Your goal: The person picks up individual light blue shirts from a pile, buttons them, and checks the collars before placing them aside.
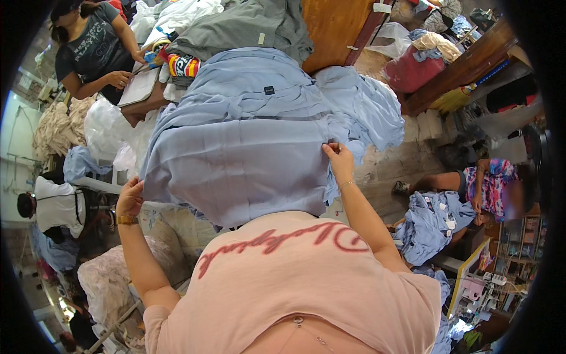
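A light-blue garment (236,159) lies spread in front of me, its near part hanging over the table edge close to my body. At its left edge my left hand (130,199) is closed, pinching the fabric between thumb and fingers. My right hand (338,154) pinches the right edge, somewhat farther from me. Between both hands the cloth is drawn fairly flat, with soft creases. Behind it more light-blue garments are piled, and a small dark label (269,90) shows on one. Part of the pile (365,106) spills off to the right.
Grey garments (242,35) are heaped at the far side, beside a brown wooden panel (333,29). At far left a person (97,47) handles a notebook (140,87). Another person (492,189) sits at right with blue garments (433,224). Clear plastic bags (109,130) lie left.
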### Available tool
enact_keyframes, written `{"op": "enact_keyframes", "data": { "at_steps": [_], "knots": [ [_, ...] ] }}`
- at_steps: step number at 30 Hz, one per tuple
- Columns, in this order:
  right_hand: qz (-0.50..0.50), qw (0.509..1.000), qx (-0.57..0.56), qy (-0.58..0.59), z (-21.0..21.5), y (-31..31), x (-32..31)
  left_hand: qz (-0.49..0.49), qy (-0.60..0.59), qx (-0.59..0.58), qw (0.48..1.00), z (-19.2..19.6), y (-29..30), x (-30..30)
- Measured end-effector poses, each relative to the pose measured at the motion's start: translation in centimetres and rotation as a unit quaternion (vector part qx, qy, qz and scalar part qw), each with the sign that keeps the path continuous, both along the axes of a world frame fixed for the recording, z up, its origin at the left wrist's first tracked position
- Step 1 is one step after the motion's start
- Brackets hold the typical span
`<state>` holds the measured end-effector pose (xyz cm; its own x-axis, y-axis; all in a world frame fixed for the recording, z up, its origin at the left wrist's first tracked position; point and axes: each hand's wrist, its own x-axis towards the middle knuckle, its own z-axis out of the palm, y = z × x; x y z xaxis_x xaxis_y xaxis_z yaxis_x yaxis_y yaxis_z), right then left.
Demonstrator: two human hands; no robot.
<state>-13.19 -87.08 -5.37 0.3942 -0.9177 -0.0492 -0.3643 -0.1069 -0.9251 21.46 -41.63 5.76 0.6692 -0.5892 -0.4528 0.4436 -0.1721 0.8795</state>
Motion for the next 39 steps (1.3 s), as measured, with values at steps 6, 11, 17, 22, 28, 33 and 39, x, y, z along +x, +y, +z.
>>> {"op": "enact_keyframes", "data": {
  "at_steps": [6,11,17,22,28,33,39],
  "knots": [
    [-0.011,0.897,0.388,-0.213,4.9,-3.5,-2.6,0.155,0.036,-0.115,0.981,2.7,-4.1,-3.8],
    [-0.080,0.895,0.111,-0.424,21.9,-8.0,-5.5,0.064,-0.322,0.046,0.944,9.6,-7.0,-4.1],
    [0.027,0.914,-0.041,-0.402,29.6,-5.9,-4.5,0.215,-0.410,-0.148,0.874,21.0,-7.6,-2.1],
    [0.160,0.889,-0.035,-0.428,34.4,-6.9,-8.5,0.156,-0.393,-0.311,0.851,26.0,-5.4,-4.1],
    [0.125,0.922,-0.167,-0.327,39.9,-8.2,-9.3,0.172,-0.459,-0.221,0.843,30.5,-4.2,-0.8],
    [0.058,0.944,-0.190,-0.264,37.9,-10.7,-2.2,-0.064,-0.450,-0.190,0.870,30.1,-7.1,8.9],
    [-0.047,0.925,-0.356,-0.123,37.6,-16.3,3.7,0.034,-0.741,0.013,0.670,32.5,-12.9,13.0]
  ]
}}
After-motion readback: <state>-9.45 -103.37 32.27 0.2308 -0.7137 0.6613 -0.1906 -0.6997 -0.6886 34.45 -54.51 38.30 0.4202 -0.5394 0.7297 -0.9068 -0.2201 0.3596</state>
